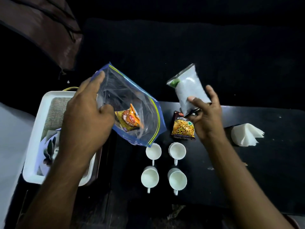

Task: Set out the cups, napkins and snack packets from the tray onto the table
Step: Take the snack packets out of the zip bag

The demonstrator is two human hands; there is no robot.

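Note:
My left hand grips a clear zip bag with a blue edge, held tilted over the table's left part; an orange snack packet lies inside it. My right hand holds a clear packet of white grains up above the table. Just under that hand a dark "Mixture" snack packet lies flat on the black table. Several white cups stand in two rows in front of it, handles toward me. A stack of white napkins rests at the right.
A white tray sits at the left, partly under my left arm, holding a woven mat and a patterned plate. A brown bag hangs at the upper left. The far side of the scene is dark.

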